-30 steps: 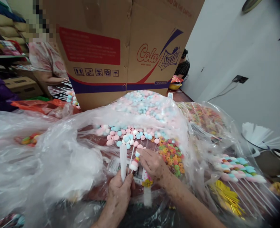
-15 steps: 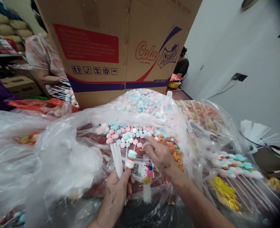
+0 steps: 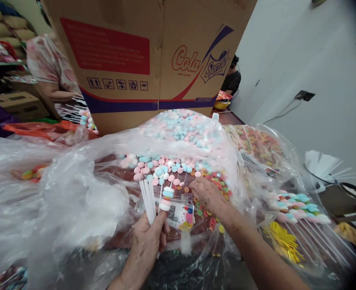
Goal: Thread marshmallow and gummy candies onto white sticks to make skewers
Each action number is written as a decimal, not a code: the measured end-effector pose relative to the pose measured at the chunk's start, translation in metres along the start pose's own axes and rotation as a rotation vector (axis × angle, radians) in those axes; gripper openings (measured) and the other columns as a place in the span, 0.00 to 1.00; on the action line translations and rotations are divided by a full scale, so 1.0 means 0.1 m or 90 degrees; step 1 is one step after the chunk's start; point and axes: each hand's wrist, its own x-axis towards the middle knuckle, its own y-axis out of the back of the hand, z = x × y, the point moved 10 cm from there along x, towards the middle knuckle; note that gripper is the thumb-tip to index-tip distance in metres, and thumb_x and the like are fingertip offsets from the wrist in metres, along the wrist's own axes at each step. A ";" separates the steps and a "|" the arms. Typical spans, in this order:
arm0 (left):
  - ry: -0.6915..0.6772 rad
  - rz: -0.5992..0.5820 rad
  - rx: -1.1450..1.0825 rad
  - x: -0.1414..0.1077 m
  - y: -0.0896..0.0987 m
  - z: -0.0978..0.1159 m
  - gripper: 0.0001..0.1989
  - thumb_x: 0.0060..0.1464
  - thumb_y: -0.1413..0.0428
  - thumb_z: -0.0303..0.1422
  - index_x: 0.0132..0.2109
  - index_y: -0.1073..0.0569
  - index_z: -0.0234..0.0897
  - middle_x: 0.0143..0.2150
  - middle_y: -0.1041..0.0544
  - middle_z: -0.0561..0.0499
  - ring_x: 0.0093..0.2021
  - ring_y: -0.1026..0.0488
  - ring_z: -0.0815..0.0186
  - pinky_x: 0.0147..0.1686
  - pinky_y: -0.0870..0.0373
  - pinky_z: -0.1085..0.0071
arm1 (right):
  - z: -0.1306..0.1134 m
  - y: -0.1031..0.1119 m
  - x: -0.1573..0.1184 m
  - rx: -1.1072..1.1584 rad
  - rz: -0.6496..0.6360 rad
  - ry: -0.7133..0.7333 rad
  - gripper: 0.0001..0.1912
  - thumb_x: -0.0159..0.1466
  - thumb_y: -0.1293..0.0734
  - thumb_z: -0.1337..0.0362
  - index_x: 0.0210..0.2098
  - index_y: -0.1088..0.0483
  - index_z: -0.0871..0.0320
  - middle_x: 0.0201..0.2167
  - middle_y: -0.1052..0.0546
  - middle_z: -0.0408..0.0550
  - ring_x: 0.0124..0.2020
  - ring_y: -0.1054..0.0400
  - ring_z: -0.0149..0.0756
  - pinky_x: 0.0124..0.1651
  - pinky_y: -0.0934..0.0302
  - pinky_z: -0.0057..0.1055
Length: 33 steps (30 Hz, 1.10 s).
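My left hand [image 3: 149,237] is closed around a bundle of white sticks [image 3: 148,199] and one candy skewer [image 3: 167,197]. Threaded on that skewer are white, blue and pink marshmallows with an orange-red piece between them; its bare tip points up. My right hand [image 3: 208,195] reaches down at the edge of the gummy rings [image 3: 220,185], its fingers bent and drawn together. Whatever sits between its fingertips is too small to make out. Loose pink, blue and white marshmallows [image 3: 156,171] lie just beyond both hands, spilling from a clear plastic bag [image 3: 184,129].
Behind the bag stands a large cardboard box [image 3: 120,52]. Finished marshmallow skewers [image 3: 301,207] and gold twist ties [image 3: 283,241] lie at right, below a holder of white sticks [image 3: 322,165]. Crumpled plastic [image 3: 84,201] covers the left. A person [image 3: 51,68] works behind the box.
My right hand has moved down and slightly right, from beside the marshmallows to the gummy rings, its fingers drawing in. My left hand keeps its grip on the sticks and skewer.
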 end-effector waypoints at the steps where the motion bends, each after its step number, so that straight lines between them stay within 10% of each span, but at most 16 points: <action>1: -0.001 -0.001 0.000 0.00 0.00 0.00 0.23 0.39 0.37 0.53 0.26 0.32 0.37 0.15 0.30 0.58 0.08 0.42 0.76 0.08 0.48 0.80 | -0.03 0.01 -0.04 -0.012 0.016 0.007 0.12 0.65 0.40 0.75 0.33 0.27 0.57 0.34 0.24 0.50 0.38 0.32 0.39 0.43 0.39 0.31; 9: -0.002 -0.018 0.032 -0.01 0.00 -0.03 0.23 0.41 0.37 0.53 0.26 0.32 0.37 0.15 0.31 0.58 0.09 0.42 0.75 0.08 0.47 0.79 | -0.25 0.21 -0.21 0.002 0.110 0.095 0.14 0.61 0.40 0.81 0.36 0.31 0.56 0.35 0.24 0.51 0.39 0.31 0.42 0.44 0.38 0.34; 13: -0.013 -0.045 0.059 0.00 0.00 -0.08 0.22 0.46 0.39 0.52 0.25 0.32 0.38 0.13 0.34 0.59 0.10 0.42 0.74 0.09 0.47 0.79 | -0.05 0.24 -0.07 0.064 0.068 0.000 0.12 0.60 0.38 0.79 0.27 0.35 0.55 0.29 0.25 0.48 0.33 0.33 0.38 0.38 0.40 0.32; 22: -0.003 -0.103 0.129 0.02 -0.09 -0.13 0.18 0.48 0.42 0.48 0.24 0.32 0.39 0.11 0.36 0.59 0.09 0.44 0.73 0.09 0.50 0.77 | 0.05 0.09 0.04 0.989 0.088 -0.190 0.12 0.51 0.26 0.60 0.28 0.32 0.57 0.23 0.25 0.40 0.21 0.37 0.28 0.26 0.44 0.26; 33: 0.007 -0.105 0.109 -0.03 -0.13 -0.02 0.17 0.44 0.41 0.48 0.24 0.31 0.39 0.11 0.36 0.60 0.08 0.45 0.74 0.09 0.51 0.76 | -0.06 0.06 0.06 1.100 -0.005 -0.173 0.14 0.49 0.22 0.60 0.27 0.29 0.59 0.23 0.25 0.41 0.21 0.36 0.26 0.26 0.43 0.25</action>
